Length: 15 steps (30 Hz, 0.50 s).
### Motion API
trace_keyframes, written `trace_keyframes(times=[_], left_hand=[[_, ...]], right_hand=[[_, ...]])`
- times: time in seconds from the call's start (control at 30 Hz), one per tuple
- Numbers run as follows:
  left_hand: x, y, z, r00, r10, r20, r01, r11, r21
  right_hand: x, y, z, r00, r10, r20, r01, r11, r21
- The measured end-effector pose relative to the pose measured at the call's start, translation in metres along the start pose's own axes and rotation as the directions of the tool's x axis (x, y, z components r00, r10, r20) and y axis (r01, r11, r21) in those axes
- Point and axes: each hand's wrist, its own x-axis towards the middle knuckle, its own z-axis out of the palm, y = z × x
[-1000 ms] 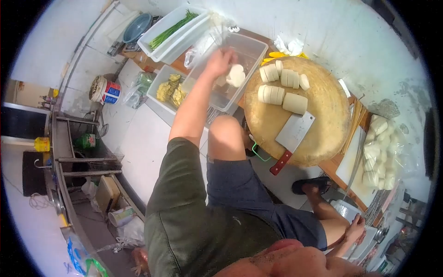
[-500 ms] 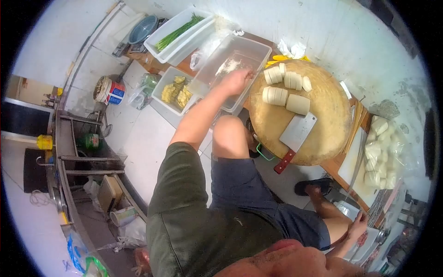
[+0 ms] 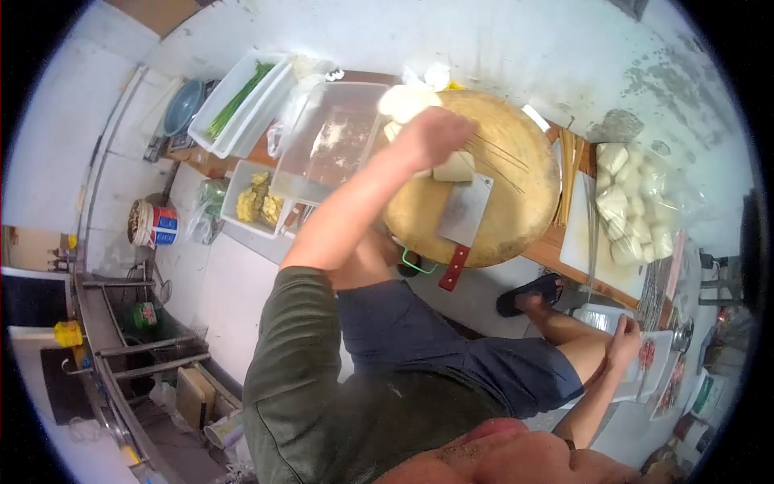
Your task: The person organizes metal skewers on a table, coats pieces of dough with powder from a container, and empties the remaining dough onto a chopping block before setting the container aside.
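My left hand (image 3: 439, 139) is closed over the upper left of the round wooden chopping block (image 3: 516, 234), with several thin dark skewers (image 3: 501, 161) reaching from it across the wood. Beside and partly behind it lie pale cut pieces; the upper ones (image 3: 407, 102) look overexposed, and a thick piece (image 3: 455, 167) shows below the hand. A cleaver (image 3: 465, 211) with a red handle rests on the block, handle over the front edge. At the lower right, my right hand (image 3: 625, 343) has its fingers together near a tray; what they hold is too small to name.
Left of the block stands a clear tub (image 3: 330, 145) with whitish residue. Beyond are a tub of green stalks (image 3: 240, 101) and a container of yellow pieces (image 3: 256, 202). Flat sticks (image 3: 568, 173), a white board (image 3: 597, 242) and bagged white pieces (image 3: 633, 202) lie right.
My left hand has moved right from over the clear tub to the chopping block, and the skewers now show over the wood. The view has shifted; my right hand has lifted slightly.
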Motion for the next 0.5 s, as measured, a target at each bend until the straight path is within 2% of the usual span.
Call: trace_keyframes(times=[0.03,0.13,0.17,0.2,0.3,0.4,0.5], left_hand=[[0.010,0.004,0.018,0.970,0.235,-0.069,-0.231,0.971,0.065],[0.048,0.023,0.084,0.904,0.390,-0.176,-0.362,0.917,0.170],[0.061,0.023,0.108,0.889,0.420,-0.182,-0.386,0.901,0.198],[0.071,0.026,0.124,0.876,0.446,-0.185,-0.404,0.887,0.224],[0.092,0.040,0.143,0.738,0.512,-0.439,-0.390,0.855,0.342],[0.104,0.040,0.171,0.678,0.483,-0.553,-0.315,0.872,0.375],[0.099,0.030,0.210,0.849,0.448,-0.281,-0.352,0.875,0.333]], right_hand=[[-0.002,-0.006,-0.002,1.000,0.014,-0.004,-0.014,1.000,-0.006],[0.002,0.012,0.006,1.000,-0.008,-0.026,0.010,0.995,0.094],[0.000,0.002,0.002,0.998,0.066,0.010,-0.066,0.994,0.092],[0.000,0.001,0.001,0.998,0.055,0.005,-0.056,0.995,0.087],[0.002,0.012,0.005,0.999,0.020,-0.034,-0.019,0.999,0.038],[0.009,0.025,0.012,0.997,0.078,-0.019,-0.077,0.994,0.076],[0.009,0.018,0.008,0.998,0.066,0.015,-0.068,0.984,0.162]])
